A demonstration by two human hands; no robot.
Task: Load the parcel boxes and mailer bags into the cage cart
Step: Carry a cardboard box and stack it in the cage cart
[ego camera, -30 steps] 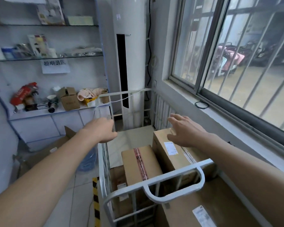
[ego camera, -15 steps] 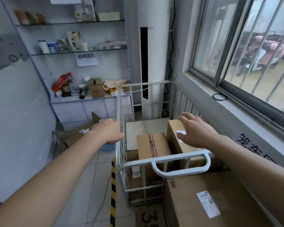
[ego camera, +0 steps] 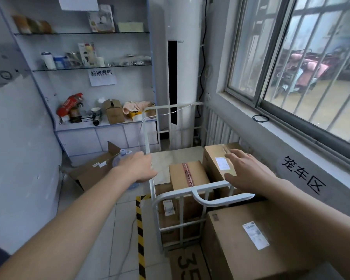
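Your left hand (ego camera: 136, 167) is curled round the top rail on the left side of the cage cart (ego camera: 171, 107). You see only the back of this hand. Its fingertips are hidden behind the rail.

Your right hand (ego camera: 246, 173) is wide, with the fingers straight and spread. It is over the right side of the cart, above the tall box (ego camera: 211, 158). The fingers reach across the top of that box, next to its white label. You cannot tell if the hand touches the box or floats just over it.

The tall box stands inside the cart, against the right side, by the wall under the window (ego camera: 291, 57). Just beside it on the left is the red-tape box (ego camera: 187, 174), a bit lower, between your two hands. It sits on a low box (ego camera: 170, 221) that you see through the cart's bars.

The cart's curved handle (ego camera: 220, 201) is at the near end, under your right wrist. In front of it, outside the cart, is a big box (ego camera: 226, 259) with a white label on top. It lies below your right arm.

On the floor left of the cart is an open box (ego camera: 91, 172), and a blue water jug (ego camera: 122, 155) peeks out behind your left hand. Striped tape (ego camera: 140, 229), yellow and black, runs along the floor by the cart's near left corner. A tall white air conditioner (ego camera: 187, 67) stands behind the cart, with shelves (ego camera: 89, 66) of small things to its left.
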